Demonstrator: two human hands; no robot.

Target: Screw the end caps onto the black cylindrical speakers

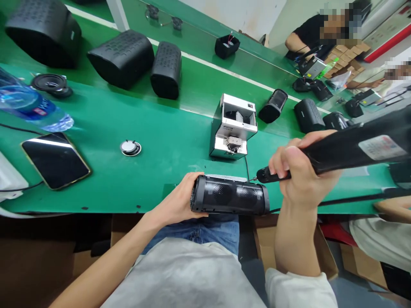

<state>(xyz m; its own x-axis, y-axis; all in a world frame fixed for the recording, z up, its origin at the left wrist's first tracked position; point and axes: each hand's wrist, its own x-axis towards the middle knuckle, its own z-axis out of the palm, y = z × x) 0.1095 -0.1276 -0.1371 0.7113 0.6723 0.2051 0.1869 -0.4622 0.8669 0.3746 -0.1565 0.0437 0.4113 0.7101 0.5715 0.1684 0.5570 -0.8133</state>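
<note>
In the lower centre of the frame, the left hand grips a black, rounded plastic speaker body by its left end, at the edge of the green surface. The right hand – right of centre – wraps around a long black power screwdriver, its thin tip near the speaker body.

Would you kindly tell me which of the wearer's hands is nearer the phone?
Left. The left hand holds the black casing, right of the phone; the right hand grips the power screwdriver, farther right.

One electric screwdriver; one bottle; one phone
</note>
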